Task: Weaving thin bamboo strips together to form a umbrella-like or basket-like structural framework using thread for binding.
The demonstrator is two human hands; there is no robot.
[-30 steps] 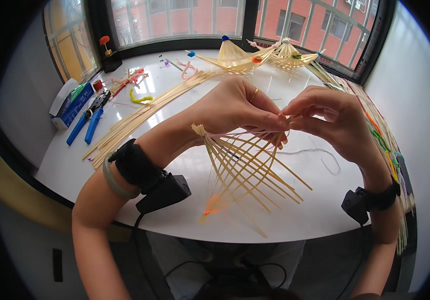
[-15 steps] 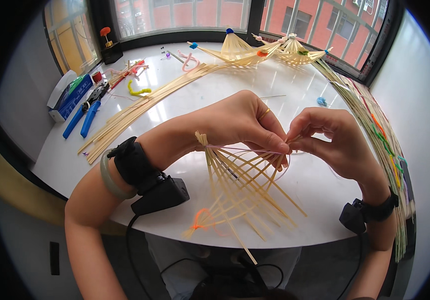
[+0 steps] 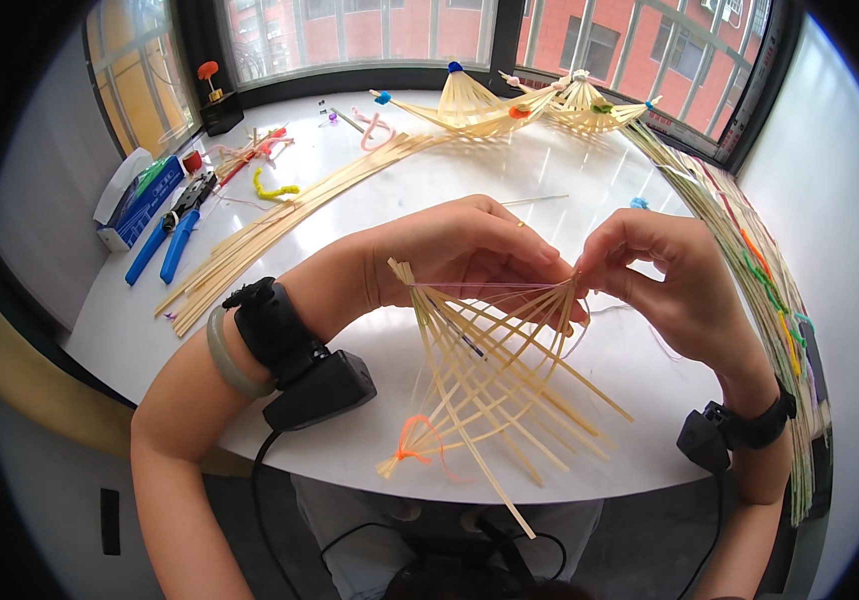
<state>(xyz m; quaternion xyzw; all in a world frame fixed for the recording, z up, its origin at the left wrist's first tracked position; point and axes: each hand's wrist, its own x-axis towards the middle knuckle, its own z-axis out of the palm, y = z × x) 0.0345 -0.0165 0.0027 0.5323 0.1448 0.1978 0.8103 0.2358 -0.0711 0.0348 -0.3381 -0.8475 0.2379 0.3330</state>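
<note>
Left hand and right hand both pinch the top of a fan of thin bamboo strips, held above the near edge of the white desk. Strips spread downward, tied with orange thread at the lower end. A pink thread runs across the strips between the fingers. Blue pliers lie far left.

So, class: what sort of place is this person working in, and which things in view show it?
Probably a craft workroom. Both hands work a fan of thin pale strips over a white table by large windows; loose strips, finished fans and blue-handled pliers lie around.
</note>
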